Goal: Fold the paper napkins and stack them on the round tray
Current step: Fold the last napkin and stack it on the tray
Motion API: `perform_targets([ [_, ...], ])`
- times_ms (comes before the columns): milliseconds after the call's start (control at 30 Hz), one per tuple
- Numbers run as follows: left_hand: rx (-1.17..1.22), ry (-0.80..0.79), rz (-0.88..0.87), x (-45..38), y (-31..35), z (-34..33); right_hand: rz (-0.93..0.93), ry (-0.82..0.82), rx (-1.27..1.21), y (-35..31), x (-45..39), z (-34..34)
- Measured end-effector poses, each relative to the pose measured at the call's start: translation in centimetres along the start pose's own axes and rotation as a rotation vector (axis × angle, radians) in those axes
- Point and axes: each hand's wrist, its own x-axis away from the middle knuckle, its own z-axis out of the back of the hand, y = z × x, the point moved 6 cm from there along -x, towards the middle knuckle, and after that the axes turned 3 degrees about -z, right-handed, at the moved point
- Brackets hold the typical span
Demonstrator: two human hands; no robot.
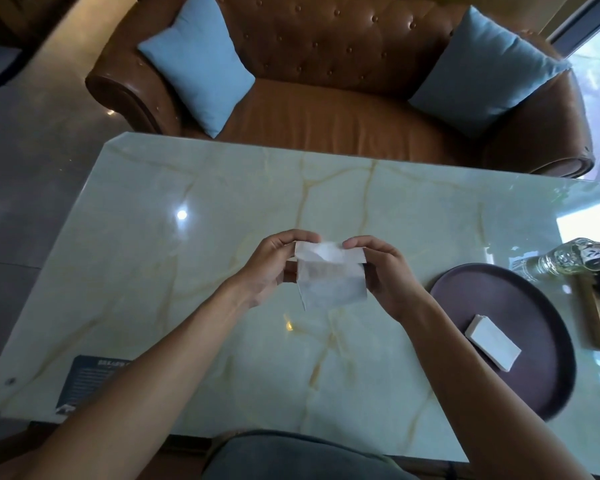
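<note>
Both hands are holding 1 white paper napkin (329,271) up above the middle of the marble bench (187,271). Left hand (269,268) is pinching its upper left corner, right hand (387,275) is pinching the upper right, fingers curled on the top edge, lower part hanging loose. Round dark tray (520,296) is sitting on the bench to the right, well apart, carrying a stack of folded napkins (492,342). Glass bottle (565,258) is lying just beyond the tray.
</note>
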Motion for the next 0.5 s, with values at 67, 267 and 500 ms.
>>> perform_targets([
  [67,-0.006,-0.018,-0.005,0.1,0.0,-0.2,-0.011,-0.007,-0.004,0.0,0.1,0.5],
  [267,-0.096,-0.007,-0.05,0.0,0.3,-0.3,-0.105,-0.01,-0.046,0.5,-0.2,1.5],
  [500,-0.066,-0.002,-0.048,-0.5,0.7,-1.0,-0.05,-0.05,0.191,0.7,-0.3,1.4],
])
